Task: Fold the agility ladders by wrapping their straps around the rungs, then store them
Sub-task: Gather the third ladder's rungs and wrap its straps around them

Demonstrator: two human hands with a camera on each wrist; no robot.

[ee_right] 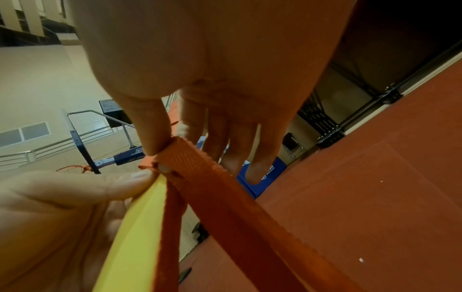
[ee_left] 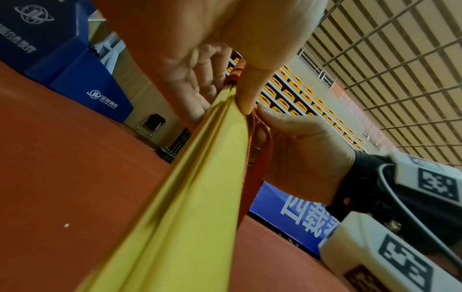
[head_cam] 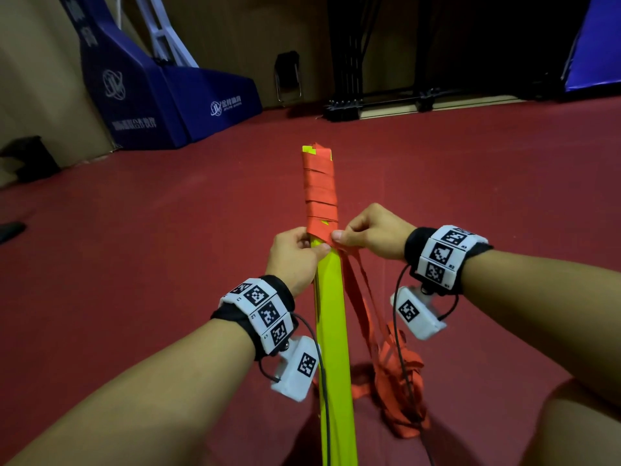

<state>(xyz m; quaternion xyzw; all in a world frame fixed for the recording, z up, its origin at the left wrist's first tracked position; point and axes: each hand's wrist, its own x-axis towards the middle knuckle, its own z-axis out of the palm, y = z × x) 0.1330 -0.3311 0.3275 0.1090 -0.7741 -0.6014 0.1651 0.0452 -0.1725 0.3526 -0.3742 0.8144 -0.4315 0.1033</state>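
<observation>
Yellow rungs at frame centre, gripped by my left hand, are only wrapped at the top. My right hand pinches the orange strap; much loose strap remains at lower right.

Your inventory by colour: neon-yellow rungs; orange-red strap; maroon floor; navy padding with white logos; white wristbands bearing black square-code patterns.

- The head view looks forward and down from above at both forearms and the red floor.
- Each wrist view looks from below its palm, very near the fingers.
- All three share the yellow rungs and orange strap.
</observation>
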